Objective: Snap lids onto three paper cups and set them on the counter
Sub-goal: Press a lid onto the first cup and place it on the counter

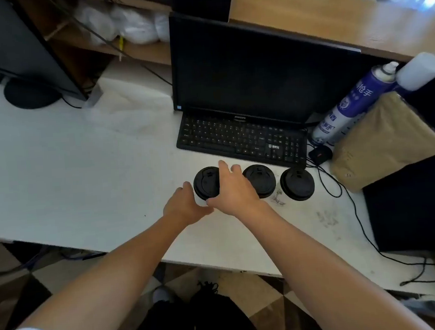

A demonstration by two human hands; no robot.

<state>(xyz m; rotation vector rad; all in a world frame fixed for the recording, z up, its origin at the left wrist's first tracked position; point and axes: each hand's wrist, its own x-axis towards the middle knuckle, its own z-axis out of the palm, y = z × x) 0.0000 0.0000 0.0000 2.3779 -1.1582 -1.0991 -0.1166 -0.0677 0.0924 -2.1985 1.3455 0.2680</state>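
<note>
Three white paper cups with black lids stand in a row on the white counter (83, 174), just in front of the keyboard. My left hand (182, 206) wraps the near side of the left cup (206, 182). My right hand (232, 189) lies over the right edge of that cup's lid, fingers spread toward the keyboard, partly covering the middle cup (262, 179). The right cup (297, 183) stands apart and untouched. The cup bodies are mostly hidden under the lids and my hands.
A black keyboard (240, 137) and monitor (256, 66) sit right behind the cups. A blue spray can (348, 104), a brown parcel (382, 140) and a black box stand at the right, with cables trailing across the counter. A second monitor stands far left.
</note>
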